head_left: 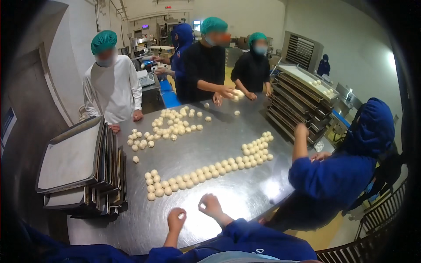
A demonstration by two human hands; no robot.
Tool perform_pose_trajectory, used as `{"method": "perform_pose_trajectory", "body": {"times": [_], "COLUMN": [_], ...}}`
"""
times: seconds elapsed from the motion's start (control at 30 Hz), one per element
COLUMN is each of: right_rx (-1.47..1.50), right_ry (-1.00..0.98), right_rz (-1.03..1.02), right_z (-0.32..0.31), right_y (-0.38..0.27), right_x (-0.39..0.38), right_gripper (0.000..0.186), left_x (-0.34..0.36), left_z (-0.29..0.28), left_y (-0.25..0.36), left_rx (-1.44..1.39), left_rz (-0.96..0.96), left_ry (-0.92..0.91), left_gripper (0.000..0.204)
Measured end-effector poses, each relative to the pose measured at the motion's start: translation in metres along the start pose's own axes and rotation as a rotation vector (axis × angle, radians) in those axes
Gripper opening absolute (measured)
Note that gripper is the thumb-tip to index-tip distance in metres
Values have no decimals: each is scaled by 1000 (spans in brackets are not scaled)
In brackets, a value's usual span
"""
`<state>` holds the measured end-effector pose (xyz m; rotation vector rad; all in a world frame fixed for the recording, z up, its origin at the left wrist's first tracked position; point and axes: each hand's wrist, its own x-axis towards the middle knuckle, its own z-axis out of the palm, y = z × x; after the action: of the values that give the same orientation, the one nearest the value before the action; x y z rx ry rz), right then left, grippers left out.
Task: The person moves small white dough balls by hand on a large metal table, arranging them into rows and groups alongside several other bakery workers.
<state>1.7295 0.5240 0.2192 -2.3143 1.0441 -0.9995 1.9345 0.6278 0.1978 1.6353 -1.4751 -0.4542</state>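
— What are the hands doing?
— The left hand (176,219) is curling around a dough ball (181,215); the right hand (209,204) is pinching another dough piece (202,206) (both just below the long dough row (206,171) on the counter (245,193)).

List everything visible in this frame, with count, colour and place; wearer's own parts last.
Table: one, steel, centre.
Dough balls: dozens, pale cream, in rows and clusters on the table.
Tray stack: one pile, metal, left table edge.
Tray rack: one, dark, right rear.
Co-workers: four at the far end, one in blue at right.
Left hand: closed on a dough piece.
Right hand: closed on a dough bit.
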Motion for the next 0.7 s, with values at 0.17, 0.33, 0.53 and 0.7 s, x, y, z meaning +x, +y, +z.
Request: {"method": "perform_pose_trajectory", "body": {"times": [0.17, 0.33, 0.53, 0.7], "right_rx": [279, -244, 99, 70], "right_ry": [-205, -77, -168, -274], "right_rz": [-140, -104, -53, -70], "right_z": [-12, -47, 7, -57], "right_y": [-8, 24, -3, 18], "right_x": [-69, -29, -28, -68], "right_gripper": [18, 16, 17, 22], "left_x": [-54, -14, -16, -63], "left_z": [-31, -42, 9, -46], "left_y": [-28, -17, -7, -34], "left_rx": [31, 224, -5, -52], "left_rz": [124, 120, 67, 110], "left_ry": [-85, 93, -167, -59], "left_gripper": [12, 16, 14, 16]}}
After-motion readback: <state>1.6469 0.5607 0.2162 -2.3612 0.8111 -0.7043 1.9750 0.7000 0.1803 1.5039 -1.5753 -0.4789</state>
